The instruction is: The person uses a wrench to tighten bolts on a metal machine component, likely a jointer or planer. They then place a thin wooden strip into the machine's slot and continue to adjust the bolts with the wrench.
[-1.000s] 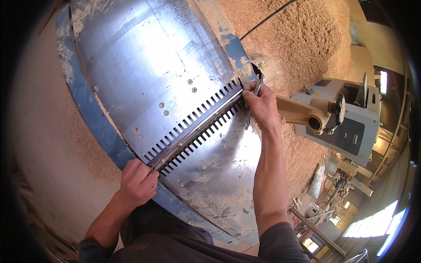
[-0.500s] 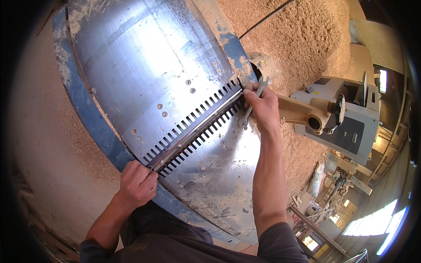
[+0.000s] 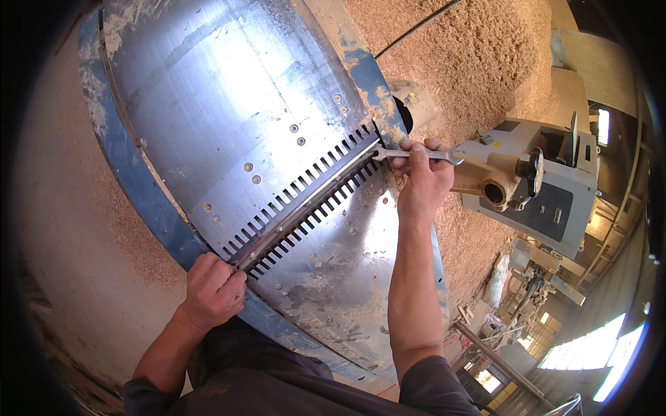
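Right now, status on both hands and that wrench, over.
Right hand gripping wrench at the far end of the slotted gap. Left hand fisted at the near end. Sawdust on the metal table; nothing blocking.

surface: steel planer table (image 3: 229, 90) | slotted lips at gap (image 3: 305, 201) | sawdust (image 3: 333, 319) scattered

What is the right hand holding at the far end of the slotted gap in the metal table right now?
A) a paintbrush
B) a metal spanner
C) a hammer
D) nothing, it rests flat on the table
B: the right hand grips a slim metal spanner, its head at the end of the slotted gap, while the left hand sits at the near end.
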The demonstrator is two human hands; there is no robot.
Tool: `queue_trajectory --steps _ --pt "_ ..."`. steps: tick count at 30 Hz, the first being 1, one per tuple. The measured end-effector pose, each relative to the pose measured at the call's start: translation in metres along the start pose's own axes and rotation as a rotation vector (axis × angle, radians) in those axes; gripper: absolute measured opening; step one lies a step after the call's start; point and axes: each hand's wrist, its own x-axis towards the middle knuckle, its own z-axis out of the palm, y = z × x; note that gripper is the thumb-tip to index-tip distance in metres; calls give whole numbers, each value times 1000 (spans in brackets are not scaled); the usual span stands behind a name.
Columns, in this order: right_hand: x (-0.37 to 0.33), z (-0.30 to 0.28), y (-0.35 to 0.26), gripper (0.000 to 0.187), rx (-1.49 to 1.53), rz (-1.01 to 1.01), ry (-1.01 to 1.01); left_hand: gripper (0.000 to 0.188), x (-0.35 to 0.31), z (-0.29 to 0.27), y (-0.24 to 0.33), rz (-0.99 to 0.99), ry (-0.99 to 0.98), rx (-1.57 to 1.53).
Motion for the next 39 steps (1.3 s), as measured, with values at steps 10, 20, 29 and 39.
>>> queue_trajectory --steps 10,20,29,39 --pt "-34 26 -8 31 -149 -33 67 23 0 0 1 -25 12 -6" --pt "-92 14 16 26 -398 -486 -208 20 2 -2 -1 3 1 -17" --pt "-25 -3 1 19 48 -21 -76 18 1 -3 -2 -2 3 1" --pt "-49 20 -13 22 -285 -134 -120 21 -1 0 -2 -18 39 -30"
